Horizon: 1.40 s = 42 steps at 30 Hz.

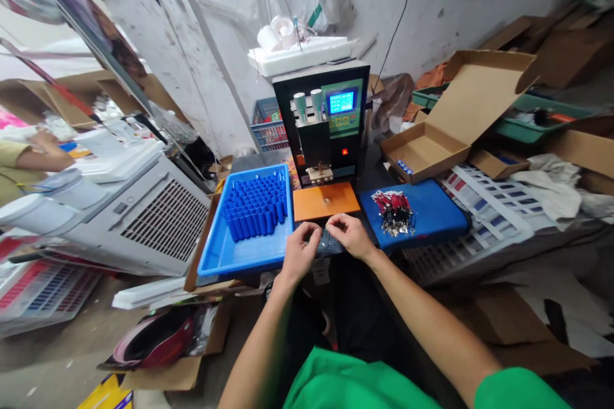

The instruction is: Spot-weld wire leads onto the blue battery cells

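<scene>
My left hand (302,246) is over the near edge of the workbench, thumb and fingers closed in a pinch. Beside it, my right hand (354,235) is curled the same way, with a small gap between the two. Whatever sits in the fingertips is too small to make out. Just beyond both hands lies an orange plate (311,203) at the foot of a black spot welder (288,115) with a lit screen. To the left, a blue tray (249,255) bears many upright blue battery cells (252,220). Red and black wire leads (394,208) with metal ends lie heaped on a blue surface (436,211) at right.
An open cardboard box (432,147) with a few blue cells stands at the right, near a white plastic crate (494,211). A grey air cooler (148,217) is at left. A co-worker's arm (36,153) shows at far left. A helmet (158,342) lies below.
</scene>
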Tool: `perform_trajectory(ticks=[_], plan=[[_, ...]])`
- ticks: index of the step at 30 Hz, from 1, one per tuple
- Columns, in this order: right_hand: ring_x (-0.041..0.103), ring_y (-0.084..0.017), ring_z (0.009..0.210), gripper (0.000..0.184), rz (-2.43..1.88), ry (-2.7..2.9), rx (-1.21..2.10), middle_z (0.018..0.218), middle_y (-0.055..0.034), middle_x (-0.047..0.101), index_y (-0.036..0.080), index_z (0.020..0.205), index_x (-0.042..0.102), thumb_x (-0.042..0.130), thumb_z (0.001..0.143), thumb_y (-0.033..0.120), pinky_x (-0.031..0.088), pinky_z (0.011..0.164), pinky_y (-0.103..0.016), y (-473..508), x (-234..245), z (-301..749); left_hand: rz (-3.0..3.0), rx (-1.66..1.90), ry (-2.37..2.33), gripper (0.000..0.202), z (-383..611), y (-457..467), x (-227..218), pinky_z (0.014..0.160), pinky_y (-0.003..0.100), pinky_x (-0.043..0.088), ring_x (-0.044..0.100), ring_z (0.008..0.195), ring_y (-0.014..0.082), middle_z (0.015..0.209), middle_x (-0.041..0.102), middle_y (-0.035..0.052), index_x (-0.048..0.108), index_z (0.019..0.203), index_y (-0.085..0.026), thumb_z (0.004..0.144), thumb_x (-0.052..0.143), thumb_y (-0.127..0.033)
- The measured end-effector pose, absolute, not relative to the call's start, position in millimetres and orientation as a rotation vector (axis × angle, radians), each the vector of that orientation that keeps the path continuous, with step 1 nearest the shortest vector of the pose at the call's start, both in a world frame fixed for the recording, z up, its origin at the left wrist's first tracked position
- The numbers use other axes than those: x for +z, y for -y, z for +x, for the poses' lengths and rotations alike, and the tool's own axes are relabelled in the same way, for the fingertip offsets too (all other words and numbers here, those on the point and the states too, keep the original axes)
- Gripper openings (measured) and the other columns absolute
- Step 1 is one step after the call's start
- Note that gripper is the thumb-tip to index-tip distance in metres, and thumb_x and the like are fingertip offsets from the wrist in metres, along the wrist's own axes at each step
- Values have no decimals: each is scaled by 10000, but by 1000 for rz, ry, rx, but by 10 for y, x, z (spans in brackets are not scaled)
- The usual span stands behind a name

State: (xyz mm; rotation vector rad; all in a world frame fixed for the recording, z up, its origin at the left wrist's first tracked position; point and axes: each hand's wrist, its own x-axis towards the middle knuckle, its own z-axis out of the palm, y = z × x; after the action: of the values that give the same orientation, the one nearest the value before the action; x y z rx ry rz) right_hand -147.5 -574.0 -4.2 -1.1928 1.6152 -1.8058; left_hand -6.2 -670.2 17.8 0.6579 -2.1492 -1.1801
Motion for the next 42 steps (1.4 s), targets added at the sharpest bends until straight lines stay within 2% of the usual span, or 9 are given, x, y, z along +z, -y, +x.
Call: perform_trajectory(ticks=[4, 7, 11, 14, 19, 24, 29, 34, 42], plan=[[554, -153, 603, 200, -1060, -1608, -1875, 673, -12, 610, 193, 742, 627, 662, 791, 384, 468, 586, -285, 5710, -49, -1495, 778, -488, 2381, 181, 135, 7220, 298, 869, 376, 450, 605, 959, 242, 996, 688, 85, 661, 1012, -210, 873, 548, -240], [524, -150, 554, 208, -993, -1591, -1900, 605, 3, 570, 197, 725, 626, 667, 786, 391, 441, 537, -281, 5707, -63, -1468, 867, -18, 2613, 405, 185, 7587, 335, 971, 463, 393, 519, 1172, 332, 1227, 621, 145, 626, 1197, -222, 799, 596, -151], [502, -141, 529, 205, -990, -1569, -1891, 575, 15, 550, 195, 727, 629, 673, 778, 388, 417, 505, -269, 5715, -92, -1400, 871, 242, 2792, 609, 118, 7795, 296, 1014, 505, 355, 460, 1245, 363, 1313, 554, 173, 537, 1319, -225, 732, 625, -90], [488, -134, 520, 205, -982, -1562, -1879, 573, 22, 540, 193, 725, 626, 673, 777, 386, 407, 501, -263, 5710, -121, -1385, 862, 303, 2819, 527, 62, 7809, 275, 1008, 502, 349, 463, 1230, 362, 1294, 558, 180, 559, 1244, -207, 733, 624, -92], [475, -128, 516, 200, -960, -1578, -1882, 586, 25, 540, 189, 733, 624, 668, 774, 380, 396, 502, -262, 5698, -169, -1416, 798, 190, 2820, 290, 57, 7778, 274, 956, 465, 361, 523, 1122, 338, 1086, 659, 156, 597, 1046, -200, 768, 602, -118], [482, -131, 516, 208, -932, -1574, -1907, 580, 23, 542, 189, 737, 623, 667, 777, 388, 394, 500, -262, 5687, -182, -1452, 836, -230, 2585, 138, 107, 7727, 275, 863, 408, 423, 612, 912, 271, 896, 701, 74, 620, 934, -226, 802, 601, -188], [476, -129, 507, 211, -876, -1580, -1961, 567, 21, 537, 195, 728, 613, 658, 785, 393, 383, 487, -259, 5702, -179, -1516, 821, -718, 1960, 275, -96, 7511, 370, 801, 310, 489, 636, 831, 172, 955, 693, 41, 618, 1058, -207, 814, 636, -333], [470, -127, 501, 229, -819, -1608, -2019, 581, 17, 548, 197, 735, 608, 654, 789, 415, 382, 482, -259, 5710, -168, -1575, 755, -1023, 1932, 394, -666, 7277, 325, 786, 303, 508, 645, 778, 158, 876, 708, 38, 638, 1155, -173, 785, 652, -307], [474, -120, 500, 233, -771, -1639, -2035, 590, 17, 552, 193, 728, 603, 650, 789, 414, 382, 472, -249, 5603, -191, -1735, 719, -1178, 2054, 175, -1052, 7282, 101, 691, 284, 480, 630, 704, 171, 768, 700, 29, 698, 861, -180, 802, 617, -324]])
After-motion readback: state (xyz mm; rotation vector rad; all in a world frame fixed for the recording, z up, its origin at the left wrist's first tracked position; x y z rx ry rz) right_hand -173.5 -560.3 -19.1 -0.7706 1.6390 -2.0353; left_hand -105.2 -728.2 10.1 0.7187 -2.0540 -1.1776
